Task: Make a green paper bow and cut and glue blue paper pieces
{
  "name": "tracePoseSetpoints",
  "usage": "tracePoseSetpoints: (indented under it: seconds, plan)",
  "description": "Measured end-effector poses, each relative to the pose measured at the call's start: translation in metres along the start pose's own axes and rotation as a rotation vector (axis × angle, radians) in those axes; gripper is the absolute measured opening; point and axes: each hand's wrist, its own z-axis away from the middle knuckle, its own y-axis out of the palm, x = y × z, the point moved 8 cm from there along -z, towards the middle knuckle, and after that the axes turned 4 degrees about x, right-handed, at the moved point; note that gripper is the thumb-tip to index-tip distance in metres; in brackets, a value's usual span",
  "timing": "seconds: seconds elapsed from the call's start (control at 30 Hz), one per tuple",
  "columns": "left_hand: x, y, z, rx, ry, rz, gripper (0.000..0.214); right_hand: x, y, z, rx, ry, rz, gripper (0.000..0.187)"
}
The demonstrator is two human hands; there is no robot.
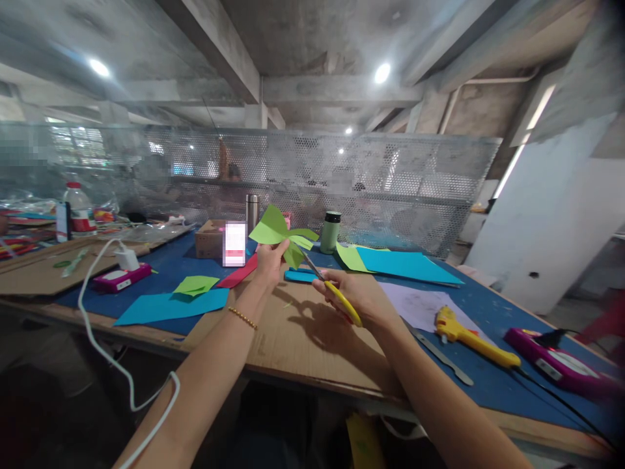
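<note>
My left hand [269,258] is raised above the table and pinches a folded light green paper [279,233], which fans out above and to the right of the fingers. My right hand [355,298] grips yellow-handled scissors [336,294]; their blades point up and left and meet the lower edge of the green paper. Both hands hover over a brown cardboard sheet [297,339] lying on the blue table mat [493,378].
Cyan paper sheets [168,306] [405,264], a green scrap [195,284] and a red strip [239,273] lie around. A yellow glue gun [469,335], metal ruler [439,355], pink devices [120,277] [556,361], a green flask [331,232], steel bottle [252,213] and white cable [105,339] are nearby. Mesh fence behind.
</note>
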Motion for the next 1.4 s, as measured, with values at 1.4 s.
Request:
tracePoseSetpoints:
  seconds: [1.4]
  plan:
    - [0.006, 0.005, 0.005, -0.002, -0.126, 0.003, 0.035, 0.004, 0.001, 0.004, 0.014, -0.002, -0.111, 0.052]
